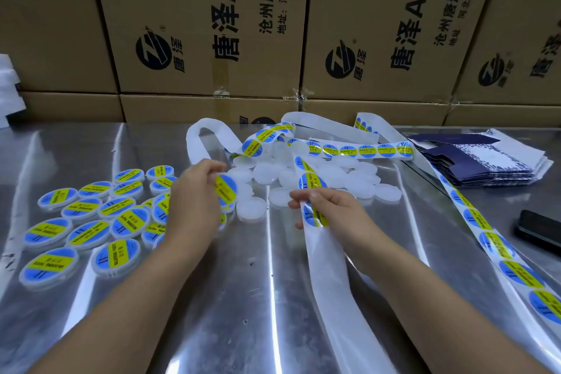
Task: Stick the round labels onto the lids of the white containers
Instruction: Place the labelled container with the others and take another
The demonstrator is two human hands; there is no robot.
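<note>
On shiny steel table (pixel 303 328), round white containers (pixel 328 182)

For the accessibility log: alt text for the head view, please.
The left hand holds a labelled container while the right hand pinches the label strip, over a metal table with finished containers at left and plain containers behind.

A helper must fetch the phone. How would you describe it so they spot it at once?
Go to the right edge of the shiny metal table. Nearer the person than the stack of flattened dark blue cartons, right of the long label strip, lies the phone: the only glossy black slab there.
</note>
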